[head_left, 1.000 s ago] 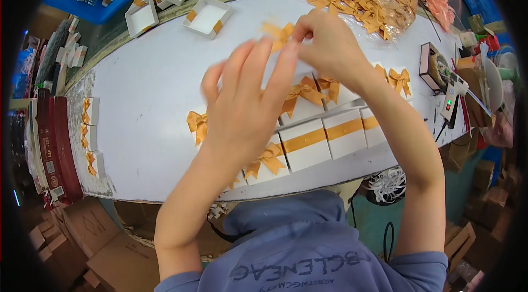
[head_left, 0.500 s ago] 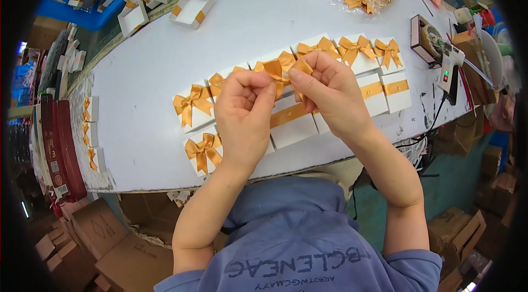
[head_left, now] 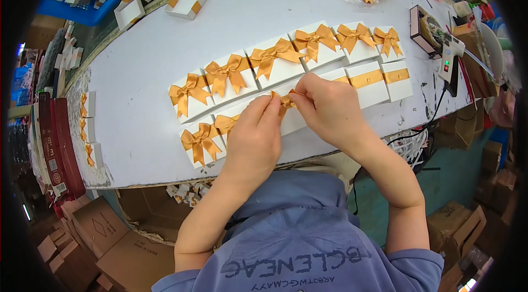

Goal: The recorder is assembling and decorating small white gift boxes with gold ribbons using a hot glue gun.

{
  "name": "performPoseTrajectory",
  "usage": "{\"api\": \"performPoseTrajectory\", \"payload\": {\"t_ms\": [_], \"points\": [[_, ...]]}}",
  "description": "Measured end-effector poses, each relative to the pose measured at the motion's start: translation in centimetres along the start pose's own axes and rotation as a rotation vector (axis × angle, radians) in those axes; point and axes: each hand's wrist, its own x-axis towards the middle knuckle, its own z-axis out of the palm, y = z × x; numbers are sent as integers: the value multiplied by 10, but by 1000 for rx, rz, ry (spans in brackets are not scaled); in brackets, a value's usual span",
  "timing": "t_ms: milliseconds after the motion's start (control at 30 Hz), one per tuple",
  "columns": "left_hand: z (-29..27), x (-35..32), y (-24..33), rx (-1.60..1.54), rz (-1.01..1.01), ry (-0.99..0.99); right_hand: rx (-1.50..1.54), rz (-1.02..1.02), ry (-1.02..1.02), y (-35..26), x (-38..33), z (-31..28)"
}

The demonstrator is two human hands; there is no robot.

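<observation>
Head view — left hand [head_left: 254, 137] and right hand [head_left: 324, 106] pinch gold bow [head_left: 285, 100], seemingly lying left-right.

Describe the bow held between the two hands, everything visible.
The bow is a small gold-orange ribbon bow, satin-looking, mostly hidden by fingers; only a loop and a bit of tail show. The left hand and right hand both pinch it between fingertips, just above the front row of white gift boxes with gold bands. Whether it touches the box beneath cannot be told.
</observation>
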Motion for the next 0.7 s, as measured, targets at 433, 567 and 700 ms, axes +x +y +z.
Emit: {"api": "performPoseTrajectory", "payload": {"t_ms": [433, 567, 700], "points": [[-3, 0, 1, 539, 202, -85, -8, 92, 69, 46, 97, -33], [-3, 3, 6, 499, 186, -124, -274, 172, 198, 114, 179, -34], [-7, 5, 4, 443, 158, -133, -480, 238, 164, 136, 207, -28]]}}
